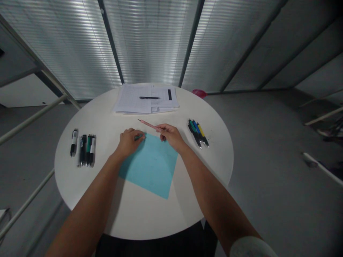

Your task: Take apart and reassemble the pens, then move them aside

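Note:
A light blue sheet of paper (152,166) lies turned at an angle on the round white table (150,221). My left hand (130,143) is at its far left corner, thumb and fingertips closed together on the paper's edge. In my right hand (170,135), a slim pink pencil (149,125) is gripped near one end, over the paper's far edge. Its dark tip points left and away from me, above the bare tabletop. The right fingers are curled around it, and part of the pencil is hidden by them.
Several pens (87,150) lie side by side at the left, with another pen (74,142) beside them. More pens (197,132) lie at the right. At the back, a black pen (149,97) rests on printed papers (134,100). A pink object (199,93) shows beyond the table.

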Demonstrator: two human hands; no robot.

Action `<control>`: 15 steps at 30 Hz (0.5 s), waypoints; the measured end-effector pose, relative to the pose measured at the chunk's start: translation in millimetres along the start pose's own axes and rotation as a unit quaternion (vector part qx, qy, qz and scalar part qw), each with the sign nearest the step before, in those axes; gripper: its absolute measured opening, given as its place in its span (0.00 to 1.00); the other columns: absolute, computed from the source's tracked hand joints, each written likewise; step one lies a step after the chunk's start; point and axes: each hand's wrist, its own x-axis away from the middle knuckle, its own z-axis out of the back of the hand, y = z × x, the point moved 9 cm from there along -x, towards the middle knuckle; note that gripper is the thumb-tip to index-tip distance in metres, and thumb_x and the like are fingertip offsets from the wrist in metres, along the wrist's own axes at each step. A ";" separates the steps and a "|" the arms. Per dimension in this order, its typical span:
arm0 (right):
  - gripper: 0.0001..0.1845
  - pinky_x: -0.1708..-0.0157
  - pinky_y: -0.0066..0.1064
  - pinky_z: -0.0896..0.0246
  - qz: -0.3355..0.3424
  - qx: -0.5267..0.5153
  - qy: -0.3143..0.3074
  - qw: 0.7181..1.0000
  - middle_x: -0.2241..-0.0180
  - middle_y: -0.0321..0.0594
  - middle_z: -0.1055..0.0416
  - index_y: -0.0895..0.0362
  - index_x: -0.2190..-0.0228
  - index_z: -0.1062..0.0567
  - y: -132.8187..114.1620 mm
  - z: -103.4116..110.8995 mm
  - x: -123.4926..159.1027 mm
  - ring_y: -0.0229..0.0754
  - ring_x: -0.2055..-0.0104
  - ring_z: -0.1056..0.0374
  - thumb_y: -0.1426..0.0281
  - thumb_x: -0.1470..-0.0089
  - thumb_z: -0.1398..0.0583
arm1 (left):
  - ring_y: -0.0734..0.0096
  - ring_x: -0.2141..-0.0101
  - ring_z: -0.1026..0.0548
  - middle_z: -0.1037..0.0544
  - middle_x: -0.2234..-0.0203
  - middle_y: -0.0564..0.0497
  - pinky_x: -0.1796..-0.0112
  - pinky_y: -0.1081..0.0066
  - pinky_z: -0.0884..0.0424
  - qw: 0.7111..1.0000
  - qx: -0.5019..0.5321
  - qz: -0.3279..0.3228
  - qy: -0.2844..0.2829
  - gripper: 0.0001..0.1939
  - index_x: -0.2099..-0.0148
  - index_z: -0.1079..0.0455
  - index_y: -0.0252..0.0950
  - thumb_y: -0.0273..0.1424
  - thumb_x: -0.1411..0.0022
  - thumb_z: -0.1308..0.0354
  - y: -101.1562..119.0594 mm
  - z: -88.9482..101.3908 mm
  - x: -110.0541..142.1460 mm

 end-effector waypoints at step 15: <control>0.14 0.79 0.26 0.43 -0.004 -0.004 -0.009 1.000 0.73 0.34 0.29 0.57 0.65 0.24 3.3 -0.9 -1.4 0.31 0.79 0.38 0.62 0.54 0.37 | 0.61 0.67 0.30 0.25 0.69 0.43 0.62 0.62 0.38 1.000 -0.012 -0.021 0.005 0.12 0.60 0.20 0.42 0.38 0.41 0.43 4.2 0.3 -0.6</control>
